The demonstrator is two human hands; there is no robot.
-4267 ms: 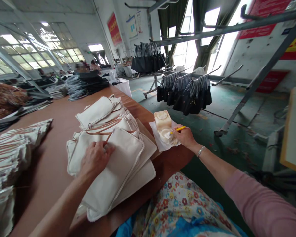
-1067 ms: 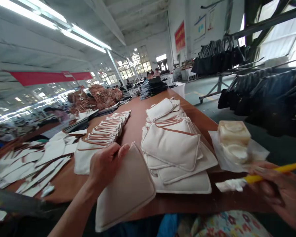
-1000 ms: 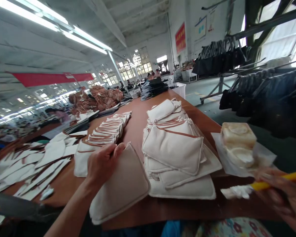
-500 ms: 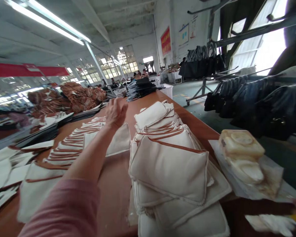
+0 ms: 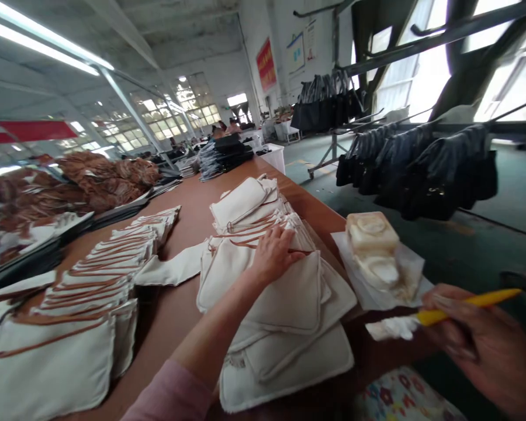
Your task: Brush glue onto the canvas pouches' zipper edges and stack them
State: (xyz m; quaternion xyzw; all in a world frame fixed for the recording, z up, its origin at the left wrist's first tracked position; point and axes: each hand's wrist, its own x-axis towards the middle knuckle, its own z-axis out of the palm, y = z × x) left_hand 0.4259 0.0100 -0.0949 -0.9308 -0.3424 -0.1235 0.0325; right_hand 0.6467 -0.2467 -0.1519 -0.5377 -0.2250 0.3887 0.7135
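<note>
My left hand (image 5: 274,256) rests on the top edge of a cream fabric piece (image 5: 284,292) with brown trim, its fingers somewhat spread over the middle pile. In my right hand (image 5: 473,333), at the lower right, is a yellow-handled brush (image 5: 482,299), its bristles coated in white and pointing left. A glue container (image 5: 372,240), crusted with white and yellowish residue, stands on a pale sheet (image 5: 342,245) between the pile and my right hand. Left of the pile, one cream piece (image 5: 175,266) lies near a long overlapping row of similar pieces (image 5: 100,263).
The brown table (image 5: 175,327) runs away from me, with stacked dark items (image 5: 228,152) at its far end. Brown bundles (image 5: 109,175) are heaped at the left. Black bags (image 5: 447,181) hang on a rack at the right. People sit in the distance.
My left hand has moved from above the table's left part to the middle pile. My right hand and brush have come further into view. The camera view has shifted right.
</note>
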